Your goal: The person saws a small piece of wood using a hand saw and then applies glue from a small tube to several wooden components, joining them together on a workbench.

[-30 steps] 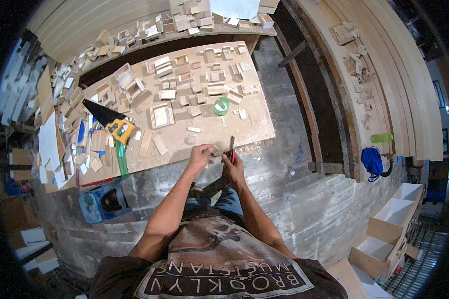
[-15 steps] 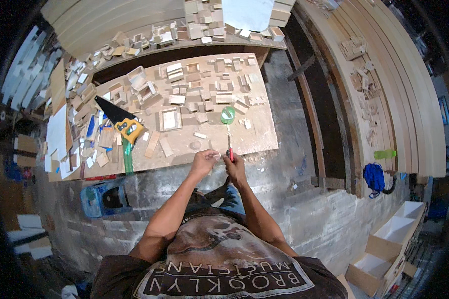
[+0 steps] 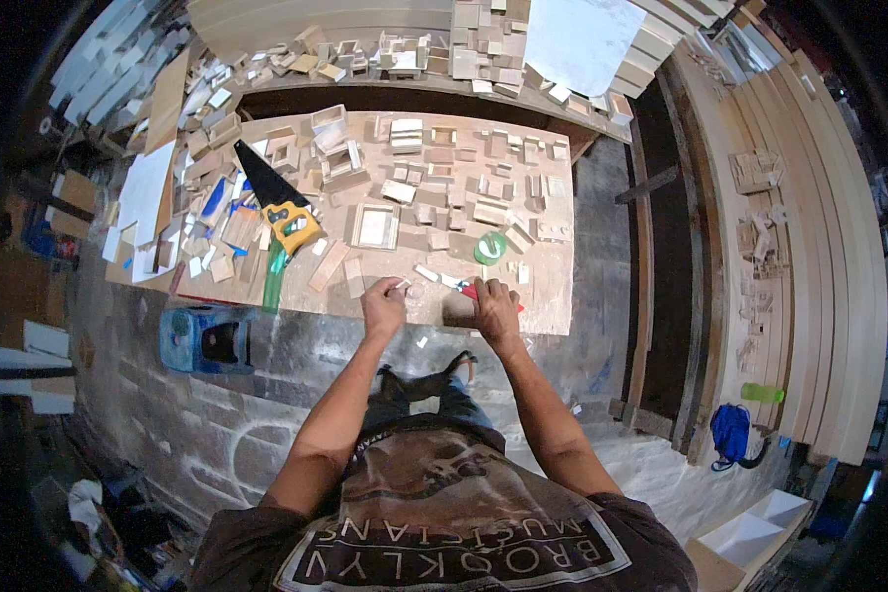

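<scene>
At the near edge of the wooden worktable point(image 3: 424, 308), my left hand point(image 3: 384, 308) is closed in a pinch on a small pale piece point(image 3: 403, 284), too small to make out fully. To its right, my right hand point(image 3: 496, 310) grips a red-handled cutter point(image 3: 470, 291) from above, low over the tabletop. The cutter's blade end points left, and my fingers cover part of the handle. A small wood block point(image 3: 426, 271) lies just beyond, between the hands. Behind my right hand sits a green roll of tape point(image 3: 489, 249).
A yellow-handled handsaw point(image 3: 286, 222) lies at the left among wood offcuts and a green strip point(image 3: 274, 279). Several small wooden boxes point(image 3: 375, 227) cover the table's far part. A blue plastic stool point(image 3: 205, 340) stands below the left edge; stacked boards point(image 3: 809, 247) line the right.
My right hand has brought the cutter down toward the tabletop and turned it from pointing away to pointing left. My hands have moved apart. The view has shifted.
</scene>
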Demonstrator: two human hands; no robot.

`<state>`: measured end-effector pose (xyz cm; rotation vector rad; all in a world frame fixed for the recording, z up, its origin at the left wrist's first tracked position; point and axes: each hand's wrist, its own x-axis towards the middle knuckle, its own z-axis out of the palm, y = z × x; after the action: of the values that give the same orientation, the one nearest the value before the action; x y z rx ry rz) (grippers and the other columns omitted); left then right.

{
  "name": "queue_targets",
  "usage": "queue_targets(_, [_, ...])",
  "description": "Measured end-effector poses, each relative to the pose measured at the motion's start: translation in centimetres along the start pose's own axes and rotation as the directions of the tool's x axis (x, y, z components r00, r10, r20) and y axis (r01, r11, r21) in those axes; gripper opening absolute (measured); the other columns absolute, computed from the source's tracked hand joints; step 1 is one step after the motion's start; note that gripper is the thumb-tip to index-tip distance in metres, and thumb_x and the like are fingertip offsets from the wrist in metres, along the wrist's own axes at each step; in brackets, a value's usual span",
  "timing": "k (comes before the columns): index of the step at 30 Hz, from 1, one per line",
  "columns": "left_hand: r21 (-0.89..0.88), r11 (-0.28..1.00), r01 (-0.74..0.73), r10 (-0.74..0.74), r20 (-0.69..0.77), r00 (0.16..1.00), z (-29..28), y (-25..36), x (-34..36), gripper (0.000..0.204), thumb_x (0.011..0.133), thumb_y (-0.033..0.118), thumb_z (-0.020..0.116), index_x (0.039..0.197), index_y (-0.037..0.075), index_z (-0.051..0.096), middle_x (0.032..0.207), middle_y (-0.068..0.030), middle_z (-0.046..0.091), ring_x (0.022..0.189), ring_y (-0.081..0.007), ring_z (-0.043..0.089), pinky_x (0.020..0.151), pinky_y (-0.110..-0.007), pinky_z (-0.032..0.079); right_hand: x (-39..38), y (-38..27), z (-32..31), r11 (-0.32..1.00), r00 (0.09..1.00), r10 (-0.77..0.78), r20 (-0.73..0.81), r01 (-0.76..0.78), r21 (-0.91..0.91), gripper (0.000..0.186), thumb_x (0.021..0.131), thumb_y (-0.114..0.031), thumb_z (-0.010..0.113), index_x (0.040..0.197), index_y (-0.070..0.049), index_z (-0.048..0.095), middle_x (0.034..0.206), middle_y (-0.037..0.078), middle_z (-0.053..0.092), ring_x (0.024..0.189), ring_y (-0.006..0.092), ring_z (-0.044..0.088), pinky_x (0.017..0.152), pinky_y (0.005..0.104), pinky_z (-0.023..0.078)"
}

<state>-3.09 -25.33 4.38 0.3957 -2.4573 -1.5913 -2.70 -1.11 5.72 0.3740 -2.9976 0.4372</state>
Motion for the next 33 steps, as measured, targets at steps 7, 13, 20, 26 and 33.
queue_targets(7, [0.015,1.000,-0.014,0.012,0.115,0.993,-0.7,-1.1,-2.9,0.017,0.084,-0.005,0.064,0.098,-0.001,0.072,0.090,-0.0111,0.072,0.079,-0.0152,0.067,0.071,-0.028,0.053,0.7,-2.3,-1.1,0.754,0.983,-0.149,-0.103,0.181,0.631,0.035,0.085,-0.011,0.066,0.118,0.001,0.060,0.103,0.020,0.063,0.095,0.0394,0.060,0.082,0.0464,0.048])
queue_targets(13, [-0.053,0.998,-0.041,0.048,0.127,0.991,1.1,2.2,-5.1,0.017,0.083,-0.005,0.066,0.098,-0.001,0.071,0.092,-0.0106,0.072,0.077,-0.0150,0.067,0.070,-0.028,0.054,1.3,-5.0,0.4,0.593,0.945,-0.304,-0.117,0.284,0.754,0.023,0.084,0.000,0.067,0.107,0.003,0.064,0.094,0.021,0.065,0.084,0.0368,0.065,0.072,0.0401,0.051])
queue_targets(20, [0.095,0.993,-0.068,0.062,0.064,0.996,-0.6,0.8,-3.3,0.024,0.075,0.004,0.076,0.097,-0.002,0.069,0.091,-0.0182,0.068,0.078,-0.0285,0.068,0.072,-0.037,0.054,3.1,-4.0,2.0,0.697,0.976,-0.212,-0.040,0.180,0.694,0.018,0.087,-0.010,0.064,0.100,0.002,0.069,0.090,0.024,0.067,0.083,0.0372,0.066,0.073,0.0416,0.052])
queue_targets(26, [0.244,0.944,-0.220,0.181,0.172,0.968,-0.9,1.6,-0.6,0.046,0.069,0.014,0.084,0.108,0.000,0.065,0.101,-0.0173,0.063,0.097,-0.0352,0.060,0.085,-0.043,0.049,3.7,-3.6,3.6,0.738,0.996,0.084,-0.028,-0.043,0.674,0.020,0.088,-0.014,0.067,0.099,0.002,0.070,0.084,0.022,0.068,0.074,0.0305,0.066,0.067,0.0385,0.052])
queue_targets(33, [0.212,0.928,-0.305,0.216,0.361,0.907,-0.7,-0.3,1.4,0.040,0.070,0.004,0.073,0.110,-0.001,0.066,0.106,-0.0167,0.063,0.106,-0.0362,0.055,0.092,-0.043,0.047,5.6,-5.8,3.6,0.755,1.000,0.026,-0.007,-0.015,0.656,0.015,0.085,-0.006,0.063,0.097,0.002,0.069,0.085,0.021,0.068,0.075,0.0317,0.067,0.069,0.0382,0.052])
